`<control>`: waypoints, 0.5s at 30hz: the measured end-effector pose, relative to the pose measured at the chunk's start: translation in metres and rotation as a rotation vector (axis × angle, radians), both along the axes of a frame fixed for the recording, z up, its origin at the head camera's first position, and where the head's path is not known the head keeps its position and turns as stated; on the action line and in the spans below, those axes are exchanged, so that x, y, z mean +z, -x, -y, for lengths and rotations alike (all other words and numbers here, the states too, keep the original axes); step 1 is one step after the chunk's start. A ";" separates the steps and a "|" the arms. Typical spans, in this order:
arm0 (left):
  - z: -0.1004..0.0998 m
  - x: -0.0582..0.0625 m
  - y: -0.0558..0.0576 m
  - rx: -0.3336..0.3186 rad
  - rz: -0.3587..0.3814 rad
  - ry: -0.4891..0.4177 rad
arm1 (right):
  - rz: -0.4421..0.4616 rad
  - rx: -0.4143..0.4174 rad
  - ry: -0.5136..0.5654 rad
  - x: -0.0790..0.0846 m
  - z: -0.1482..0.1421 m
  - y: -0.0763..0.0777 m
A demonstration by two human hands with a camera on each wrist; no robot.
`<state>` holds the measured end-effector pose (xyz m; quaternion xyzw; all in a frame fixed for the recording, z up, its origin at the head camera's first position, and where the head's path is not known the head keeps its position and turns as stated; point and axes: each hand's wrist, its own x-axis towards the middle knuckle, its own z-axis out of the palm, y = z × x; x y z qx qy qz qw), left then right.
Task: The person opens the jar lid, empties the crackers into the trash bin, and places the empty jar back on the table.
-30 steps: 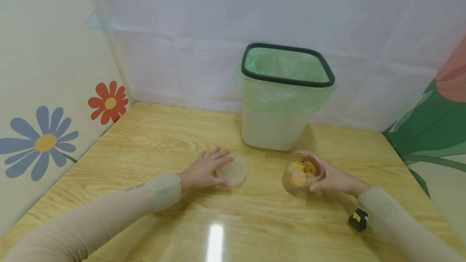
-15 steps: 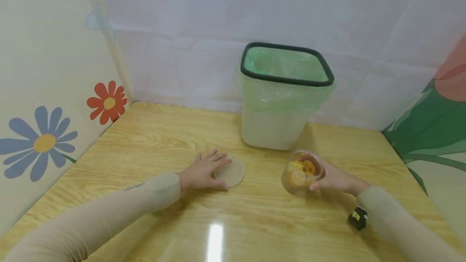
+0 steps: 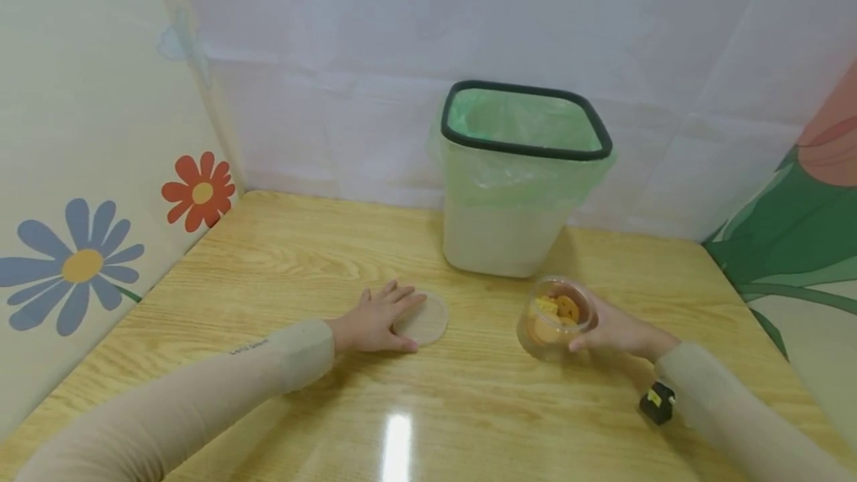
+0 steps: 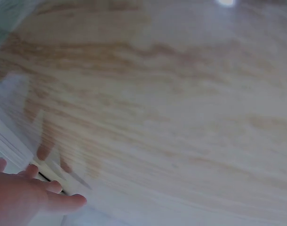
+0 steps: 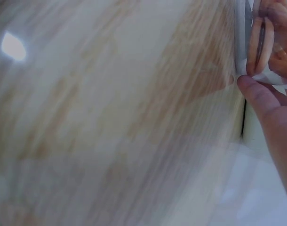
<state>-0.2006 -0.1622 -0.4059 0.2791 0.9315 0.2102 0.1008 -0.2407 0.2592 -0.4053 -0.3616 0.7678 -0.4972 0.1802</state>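
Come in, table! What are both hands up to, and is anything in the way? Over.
Left hand spread over left edge of lid. Right hand gripping open tub of cookies. Bin behind, not between tub and lid.

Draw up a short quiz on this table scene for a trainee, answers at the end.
1. Which hand holds the tub of cookies? A) left B) right C) neither
2. True or false: the lid is on the tub.
3. Fill in the colour: the bag lining the bin is ____.

Key:
1. B, the right hand.
2. False; it is at the left hand, apart from the tub.
3. Green.
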 end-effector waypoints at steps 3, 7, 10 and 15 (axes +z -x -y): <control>0.000 -0.002 0.000 0.010 -0.003 -0.002 | -0.008 0.006 0.008 0.000 0.000 0.000; -0.001 -0.003 -0.001 0.020 0.006 -0.019 | -0.024 -0.025 -0.005 -0.001 0.002 -0.003; -0.001 -0.002 -0.002 0.016 0.000 -0.031 | -0.039 -0.063 -0.024 0.000 0.005 -0.008; 0.000 0.003 -0.005 0.039 -0.003 -0.072 | -0.062 -0.112 -0.044 0.001 0.008 -0.014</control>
